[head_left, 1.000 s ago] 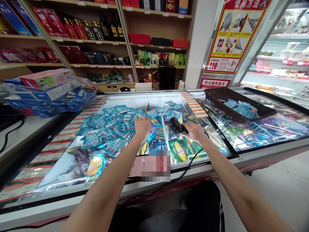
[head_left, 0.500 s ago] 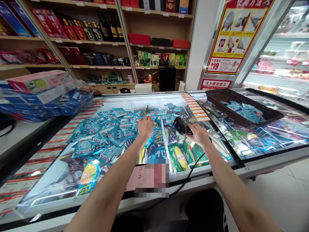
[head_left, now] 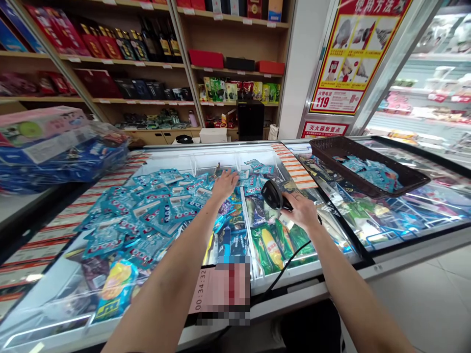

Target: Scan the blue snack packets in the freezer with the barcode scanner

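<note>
Many small blue packets lie in a loose spread on the glass lid of a chest freezer. At the far edge of this spread is my left hand, its fingers stretched out over packets; whether it touches one I cannot tell. My right hand is wrapped round the handle of a black barcode scanner, whose head points left. From the scanner a black cable runs down across the freezer's front edge. A few more blue packets lie just left of the scanner.
On the right part of the freezer stands a brown basket with blue packets inside. Boxes in a blue wrapped stack stand at left. A phone-like device lies at the front edge. Shelves line the back wall.
My left hand has reached slightly farther away and its fingers have spread out. The scanner in my right hand has shifted slightly left. The view has moved a little.
</note>
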Motion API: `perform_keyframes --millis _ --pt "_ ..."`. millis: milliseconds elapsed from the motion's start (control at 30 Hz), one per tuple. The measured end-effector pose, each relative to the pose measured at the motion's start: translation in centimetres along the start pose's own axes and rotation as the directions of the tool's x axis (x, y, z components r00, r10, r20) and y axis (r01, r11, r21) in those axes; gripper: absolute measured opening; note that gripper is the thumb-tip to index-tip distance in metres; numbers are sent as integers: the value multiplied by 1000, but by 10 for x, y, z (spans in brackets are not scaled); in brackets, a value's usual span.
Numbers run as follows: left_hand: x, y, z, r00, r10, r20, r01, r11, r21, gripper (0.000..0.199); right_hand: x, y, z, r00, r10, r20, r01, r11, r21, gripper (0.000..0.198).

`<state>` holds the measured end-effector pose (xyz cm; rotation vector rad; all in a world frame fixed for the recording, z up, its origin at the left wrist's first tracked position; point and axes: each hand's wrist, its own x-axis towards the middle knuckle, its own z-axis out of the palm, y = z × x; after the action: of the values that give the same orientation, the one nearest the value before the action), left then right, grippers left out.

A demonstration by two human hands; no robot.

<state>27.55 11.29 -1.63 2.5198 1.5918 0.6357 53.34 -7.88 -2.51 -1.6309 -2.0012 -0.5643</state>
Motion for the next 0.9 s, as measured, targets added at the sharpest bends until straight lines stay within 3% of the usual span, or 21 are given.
perform_keyframes --millis 200,367,533,700,900 --pt "-6 -4 6 994 80 -80 -83 996 -38 43 0 0 0 1000 -12 -12 12 999 46 38" --pt "-5 -9 5 996 89 -1 -89 992 -92 51 0 -2 -1 999 -44 -20 45 997 60 35" --pt "-17 -10 -2 990 123 -62 -129 987 -99 70 1 -5 -1 998 -57 -13 58 996 70 36" --pt "-37 -2 -7 946 209 -248 -243 963 -116 61 1 -7 1 996 -94 -3 94 993 73 38" --pt "-44 2 -7 945 226 -238 -271 946 -180 54 2 -13 2 988 -151 31 150 988 27 39"
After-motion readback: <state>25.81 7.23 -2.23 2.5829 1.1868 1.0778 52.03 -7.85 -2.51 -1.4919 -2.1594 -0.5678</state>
